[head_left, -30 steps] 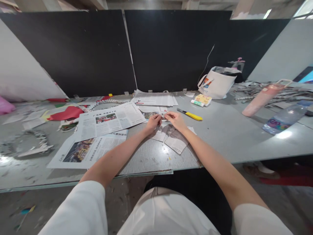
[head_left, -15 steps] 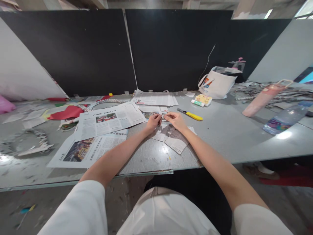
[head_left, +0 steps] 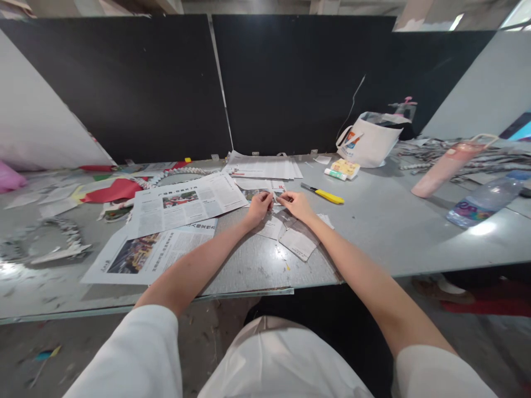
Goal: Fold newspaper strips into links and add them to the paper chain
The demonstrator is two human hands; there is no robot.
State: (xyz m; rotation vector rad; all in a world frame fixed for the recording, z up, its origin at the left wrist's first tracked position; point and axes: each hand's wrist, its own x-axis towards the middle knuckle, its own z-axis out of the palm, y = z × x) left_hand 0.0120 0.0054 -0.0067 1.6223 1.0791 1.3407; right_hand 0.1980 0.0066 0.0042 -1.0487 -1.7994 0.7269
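Note:
My left hand (head_left: 259, 209) is closed in a pinch above the middle of the table. Close beside it, my right hand (head_left: 298, 205) also pinches, its fingertips almost meeting the left ones. Between them shows a small pale bit that looks like a piece of newspaper; its shape is mostly hidden by my fingers. Cut newspaper pieces (head_left: 299, 241) lie below my hands, some partly under the right wrist. To the right of my right hand rests a yellow utility knife (head_left: 329, 196) with a dark front end.
Newspaper sheets (head_left: 188, 202) spread to the left, with a paper stack (head_left: 261, 166) behind. Red paper (head_left: 114, 191) and a braided paper ring (head_left: 72, 235) lie farther left. Rightward are a glue stick (head_left: 335, 174), white bag (head_left: 369, 141), pink tumbler (head_left: 448, 168) and plastic bottle (head_left: 483, 202).
My fingers have shifted slightly around the small piece, the right fingertips a little. Both hands stay in nearly the same place, and the things on the table have not moved.

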